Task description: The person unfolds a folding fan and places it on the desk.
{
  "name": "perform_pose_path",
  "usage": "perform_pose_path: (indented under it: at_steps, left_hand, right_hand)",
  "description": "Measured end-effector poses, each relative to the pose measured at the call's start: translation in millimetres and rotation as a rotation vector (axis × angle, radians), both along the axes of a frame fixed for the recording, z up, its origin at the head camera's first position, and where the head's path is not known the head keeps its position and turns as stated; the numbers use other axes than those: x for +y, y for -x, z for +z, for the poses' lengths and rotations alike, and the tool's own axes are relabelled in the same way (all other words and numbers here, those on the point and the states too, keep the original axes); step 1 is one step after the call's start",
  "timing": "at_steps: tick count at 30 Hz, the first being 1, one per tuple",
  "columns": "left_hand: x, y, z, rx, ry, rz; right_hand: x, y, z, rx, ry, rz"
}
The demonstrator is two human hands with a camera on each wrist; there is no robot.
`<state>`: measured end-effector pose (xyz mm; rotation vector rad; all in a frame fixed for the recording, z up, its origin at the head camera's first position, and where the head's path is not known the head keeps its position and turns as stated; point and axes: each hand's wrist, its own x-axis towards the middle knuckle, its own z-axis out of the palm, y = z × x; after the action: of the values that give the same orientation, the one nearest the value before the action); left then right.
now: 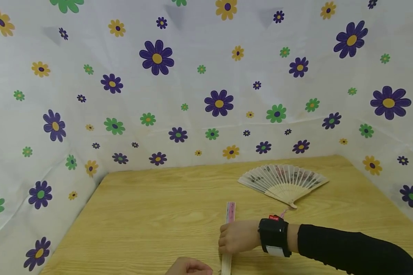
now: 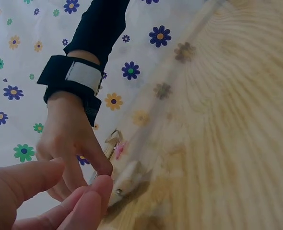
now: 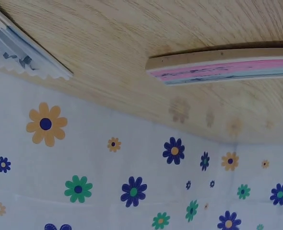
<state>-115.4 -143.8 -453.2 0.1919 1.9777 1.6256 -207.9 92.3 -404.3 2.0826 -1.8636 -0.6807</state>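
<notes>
A folded fan (image 1: 230, 214) lies lengthwise on the table, pink and pale at its far end. My right hand (image 1: 239, 236) grips it from above around the middle, fingers curled over it. In the right wrist view the closed fan's (image 3: 223, 67) pink and blue folded layers show, while the hand itself is out of sight. My left hand (image 1: 189, 266) is at the bottom edge beside the fan's near end. In the left wrist view this hand (image 2: 60, 206) has its thumb and bent fingers apart, fingertips close to the fan's riveted end (image 2: 124, 184), with nothing between them.
A spread fan (image 1: 285, 183) with a floral print and pale ribs lies at the back right of the wooden table (image 1: 151, 214), its pink tassel near the right wrist strap (image 1: 274, 235). Flower-printed white cloth (image 1: 192, 88) stands around the back and sides.
</notes>
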Motion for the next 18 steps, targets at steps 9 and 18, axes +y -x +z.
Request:
perform_pose_path:
  at_steps: [9,18]
  left_hand:
    - [37.9,14.9,15.8,0.033,-0.17,0.108]
    - [68.1,20.8,23.1,0.0,-0.235,0.092]
  right_hand:
    - [29.6,-24.7,52.6,0.135,0.167,-0.06]
    - [58.8,-38.4,43.6,0.04,0.386,-0.14]
